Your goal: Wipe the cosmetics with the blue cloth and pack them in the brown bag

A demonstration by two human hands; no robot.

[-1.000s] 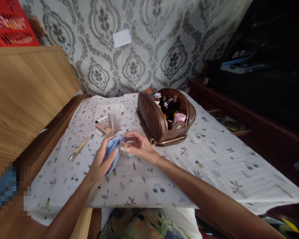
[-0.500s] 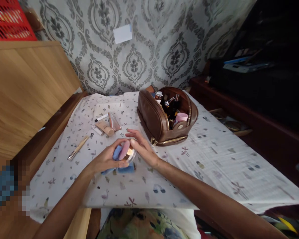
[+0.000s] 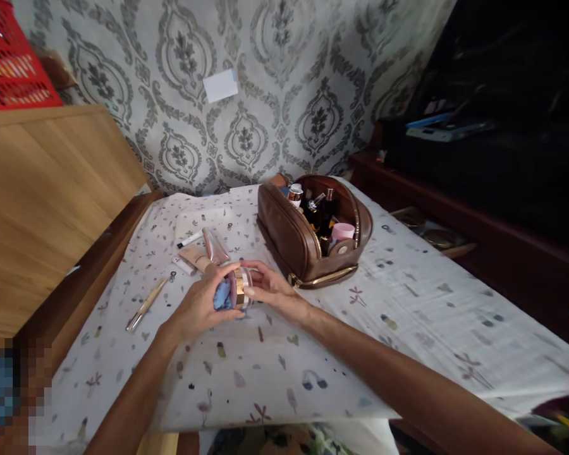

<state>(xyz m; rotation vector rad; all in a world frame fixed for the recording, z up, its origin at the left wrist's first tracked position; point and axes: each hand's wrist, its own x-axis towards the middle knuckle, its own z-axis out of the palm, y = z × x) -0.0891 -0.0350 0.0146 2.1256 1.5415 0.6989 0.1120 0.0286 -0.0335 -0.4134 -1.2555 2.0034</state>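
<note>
Both of my hands meet above the patterned tablecloth, around a round cosmetic jar point(image 3: 239, 288) with a gold band and a clear end. My left hand point(image 3: 194, 306) wraps the jar from the left, with a bunched blue cloth point(image 3: 222, 296) between palm and jar. From the right, the fingers of my right hand point(image 3: 279, 296) grip the clear end and the band. Just behind the left hand lie a beige tube point(image 3: 193, 257), a pinkish flat tube point(image 3: 214, 245) and small white tubes. An open brown leather makeup bag point(image 3: 289, 230) stands beyond my right hand.
A slim gold-and-beige stick point(image 3: 146, 304) lies at the left of the table. In the bag are bottles and a pink round container point(image 3: 342, 232). A wooden panel point(image 3: 52, 208) rises at left, with a red basket point(image 3: 14, 63) above. Dark furniture borders the right.
The right hand has closed onto the jar, which has turned so its gold band faces up more. The blue cloth hanging below is now mostly gathered against the jar. The view has shifted slightly.
</note>
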